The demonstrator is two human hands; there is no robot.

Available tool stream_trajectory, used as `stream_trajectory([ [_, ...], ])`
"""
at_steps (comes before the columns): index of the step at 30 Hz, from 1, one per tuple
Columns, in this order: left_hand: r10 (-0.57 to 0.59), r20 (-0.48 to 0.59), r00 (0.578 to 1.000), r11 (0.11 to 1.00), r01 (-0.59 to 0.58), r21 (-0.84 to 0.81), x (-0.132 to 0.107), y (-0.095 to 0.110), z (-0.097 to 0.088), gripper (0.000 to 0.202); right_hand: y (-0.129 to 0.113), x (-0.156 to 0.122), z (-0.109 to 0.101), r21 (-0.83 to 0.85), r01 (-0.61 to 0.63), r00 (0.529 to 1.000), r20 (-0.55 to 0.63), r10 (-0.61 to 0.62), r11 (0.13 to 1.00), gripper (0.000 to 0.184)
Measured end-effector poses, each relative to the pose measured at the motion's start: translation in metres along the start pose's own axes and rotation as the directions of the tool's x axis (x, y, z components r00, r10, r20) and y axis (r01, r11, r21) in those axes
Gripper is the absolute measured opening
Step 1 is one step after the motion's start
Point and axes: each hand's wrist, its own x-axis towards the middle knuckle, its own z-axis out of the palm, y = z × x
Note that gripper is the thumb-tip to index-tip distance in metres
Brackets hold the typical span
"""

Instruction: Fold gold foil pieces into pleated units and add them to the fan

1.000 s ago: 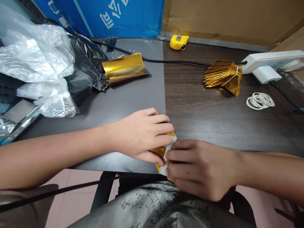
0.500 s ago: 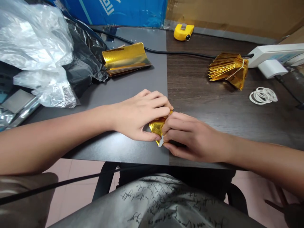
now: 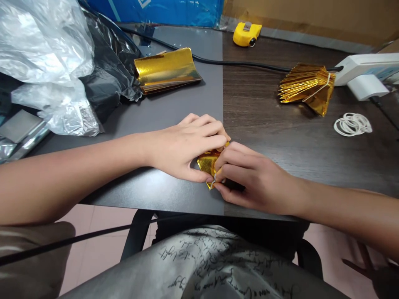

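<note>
A small folded piece of gold foil paper (image 3: 207,163) lies on the table near its front edge, mostly covered by both hands. My left hand (image 3: 183,145) presses down on it from the left, fingers curled over the top and thumb at its lower edge. My right hand (image 3: 249,176) pinches its right side with closed fingers. A stack of flat gold sheets (image 3: 166,70) lies at the back left. A bundle of folded gold pieces (image 3: 307,87) tied with a rubber band sits at the back right.
Crumpled clear and black plastic bags (image 3: 52,62) fill the left. A yellow tape measure (image 3: 247,34), a black cable (image 3: 237,63), a white power strip (image 3: 368,68) and loose white rubber bands (image 3: 352,123) lie along the back and right. Table edge (image 3: 174,207) is near my lap.
Both hands and the gold paper have shifted further onto the table from its front edge. The white underside that showed earlier is now almost entirely folded in or covered.
</note>
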Motion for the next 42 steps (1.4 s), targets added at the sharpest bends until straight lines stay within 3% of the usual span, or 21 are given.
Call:
stream_trajectory([
  [9, -0.004, 0.011, 1.0, 1.0, 0.004, 0.005, -0.001, -0.001, -0.001, 0.053, -0.002, -0.002, -0.001, -0.088, 0.069, 0.998, 0.002, -0.069, 0.994, 0.014],
  [19, 0.005, 0.005, 1.0, 0.999, -0.006, 0.045, -0.001, 0.001, 0.001, 0.046, -0.003, -0.003, -0.006, -0.217, 0.188, 0.982, 0.065, -0.178, 0.958, 0.016],
  [27, -0.004, 0.008, 1.0, 0.999, 0.004, 0.054, -0.001, 0.003, 0.001, 0.046, -0.007, -0.003, -0.006, -0.182, 0.095, 0.995, 0.057, -0.086, 0.979, 0.023],
  [37, -0.025, -0.008, 1.0, 0.998, 0.025, 0.062, -0.003, 0.008, 0.004, 0.05, -0.008, -0.003, -0.002, -0.179, 0.078, 0.997, 0.04, -0.072, 0.981, 0.023],
  [42, -0.049, -0.019, 0.999, 0.997, 0.05, 0.05, -0.004, 0.014, 0.005, 0.05, -0.008, -0.003, -0.003, -0.217, 0.13, 0.991, 0.062, -0.119, 0.967, 0.025],
])
